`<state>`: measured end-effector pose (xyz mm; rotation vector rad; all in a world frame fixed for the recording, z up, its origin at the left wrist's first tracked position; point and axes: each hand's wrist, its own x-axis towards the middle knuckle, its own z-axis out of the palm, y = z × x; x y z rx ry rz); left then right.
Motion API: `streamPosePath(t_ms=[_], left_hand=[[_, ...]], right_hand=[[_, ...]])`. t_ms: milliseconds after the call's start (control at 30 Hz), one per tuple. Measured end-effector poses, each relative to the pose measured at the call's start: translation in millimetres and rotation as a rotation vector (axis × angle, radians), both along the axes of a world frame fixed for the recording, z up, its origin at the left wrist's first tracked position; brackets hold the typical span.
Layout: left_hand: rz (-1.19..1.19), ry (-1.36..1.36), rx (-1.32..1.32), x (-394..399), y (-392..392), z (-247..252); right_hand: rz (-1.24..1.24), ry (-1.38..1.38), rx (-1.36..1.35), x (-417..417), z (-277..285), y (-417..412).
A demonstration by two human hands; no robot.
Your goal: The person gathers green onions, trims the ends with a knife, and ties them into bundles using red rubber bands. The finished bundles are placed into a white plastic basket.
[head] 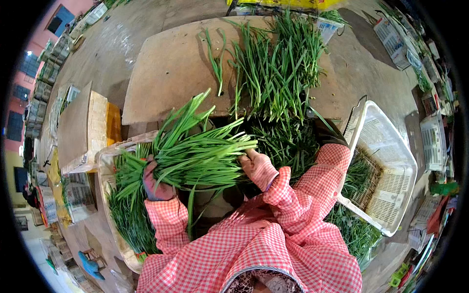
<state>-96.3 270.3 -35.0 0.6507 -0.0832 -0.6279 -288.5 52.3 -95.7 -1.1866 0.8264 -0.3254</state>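
A thick bunch of long chive-like greens (201, 157) lies across in front of me, pale stem ends to the right, leaf tips to the left. My left hand (157, 183), in a dull pink covering, is wrapped around the leafy end above a pale crate (103, 175). Fingertips bare beyond a pink glove, my right hand (256, 164) grips the stem end. In the crate lie bundles of greens (130, 216), some with red-orange bands. Beyond my hands, loose greens (282, 69) are heaped on a low brown board (172, 69), a few stalks lying apart at their left.
Darker leaves (289, 146) are piled below the board's near edge. A white plastic crate (390, 146) leans tilted at my right with greens inside, and more greens (353, 227) lie beneath it. At left a box with a board top (75, 128) stands near the crate.
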Motion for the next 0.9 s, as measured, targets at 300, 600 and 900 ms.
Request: streamPosePath(t_ms=[300,600,900], left_hand=[[0.003,0.045,-0.077,-8,-18,-8],[-0.138,0.009,-0.15,9,-6,-9],[-0.055,0.016,0.009,-5,-25,6]], right_hand=[[0.227,0.265,-0.932,-112,-57,-50],[0.269,0.415,-0.703,-56,96,-90],[0.713,0.248,-0.725,26,76,-89]])
